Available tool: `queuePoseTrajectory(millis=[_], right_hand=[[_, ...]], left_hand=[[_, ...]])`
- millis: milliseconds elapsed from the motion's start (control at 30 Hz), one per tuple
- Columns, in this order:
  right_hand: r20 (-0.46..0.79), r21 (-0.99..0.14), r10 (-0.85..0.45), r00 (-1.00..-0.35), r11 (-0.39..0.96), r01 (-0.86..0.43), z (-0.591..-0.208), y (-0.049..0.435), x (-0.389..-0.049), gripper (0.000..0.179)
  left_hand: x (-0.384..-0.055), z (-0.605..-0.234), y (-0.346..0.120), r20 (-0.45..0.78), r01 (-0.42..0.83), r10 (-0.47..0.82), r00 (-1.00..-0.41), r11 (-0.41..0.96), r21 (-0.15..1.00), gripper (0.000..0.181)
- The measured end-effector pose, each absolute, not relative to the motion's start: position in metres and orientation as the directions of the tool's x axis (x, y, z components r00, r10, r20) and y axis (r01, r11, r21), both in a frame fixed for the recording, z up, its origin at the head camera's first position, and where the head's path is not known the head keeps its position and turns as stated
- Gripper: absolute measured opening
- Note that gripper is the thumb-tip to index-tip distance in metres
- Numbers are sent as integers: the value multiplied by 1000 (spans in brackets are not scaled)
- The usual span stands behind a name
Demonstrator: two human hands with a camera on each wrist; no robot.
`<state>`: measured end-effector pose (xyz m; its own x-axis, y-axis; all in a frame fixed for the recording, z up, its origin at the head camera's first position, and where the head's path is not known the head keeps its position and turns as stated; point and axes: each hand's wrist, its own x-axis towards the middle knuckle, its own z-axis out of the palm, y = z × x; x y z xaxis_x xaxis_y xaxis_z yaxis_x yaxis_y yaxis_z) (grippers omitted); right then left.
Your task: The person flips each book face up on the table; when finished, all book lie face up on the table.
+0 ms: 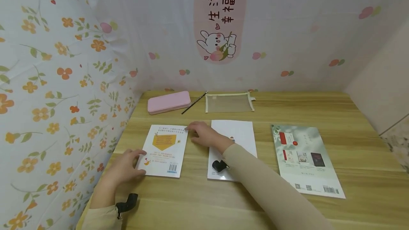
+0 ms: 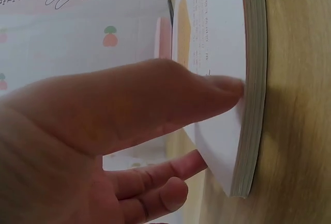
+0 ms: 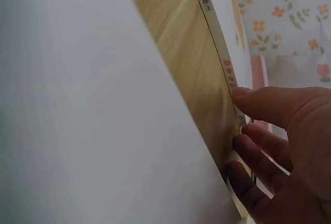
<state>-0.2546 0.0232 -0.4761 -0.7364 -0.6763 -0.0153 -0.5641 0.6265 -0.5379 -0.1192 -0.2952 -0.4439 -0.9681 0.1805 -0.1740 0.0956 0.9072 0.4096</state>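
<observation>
A white paperback book (image 1: 164,152) lies flat at the left, an orange shape and a barcode on its upper cover. My left hand (image 1: 126,166) is at its near left corner. In the left wrist view the thumb (image 2: 217,92) touches the cover by the near edge, and a finger reaches the side. Across the book, my right hand (image 1: 206,136) touches the far right corner. Its thumb (image 3: 253,100) rests against the spine in the right wrist view, the other fingers around the corner. Under my right forearm lies a second white book (image 1: 230,130), partly hidden.
A pale green booklet (image 1: 306,159) lies on the right of the wooden table (image 1: 358,144). Toward the back are a pink pencil case (image 1: 169,102), a dark pencil (image 1: 195,102) and a mesh pouch (image 1: 228,103). Patterned cloth hangs behind and at the left.
</observation>
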Motion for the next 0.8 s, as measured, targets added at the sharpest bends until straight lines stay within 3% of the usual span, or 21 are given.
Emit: queuePoseTrajectory(millis=[200, 500, 800], right_hand=[[-30, -539, -655, -755, 647, -540, -479, 20, -255, 40], [-10, -573, -635, -772, 637, -516, -477, 23, -253, 37], [22, -629, -553, -833, 640, -441, -477, 15, -251, 40]], left_hand=[[-118, -445, -295, -190, 97, 189, -963, 907, 409, 80], [-122, -446, -292, -186, 108, 203, -961, 900, 423, 75], [-123, -446, -297, -175, 124, 225, -959, 882, 456, 76]])
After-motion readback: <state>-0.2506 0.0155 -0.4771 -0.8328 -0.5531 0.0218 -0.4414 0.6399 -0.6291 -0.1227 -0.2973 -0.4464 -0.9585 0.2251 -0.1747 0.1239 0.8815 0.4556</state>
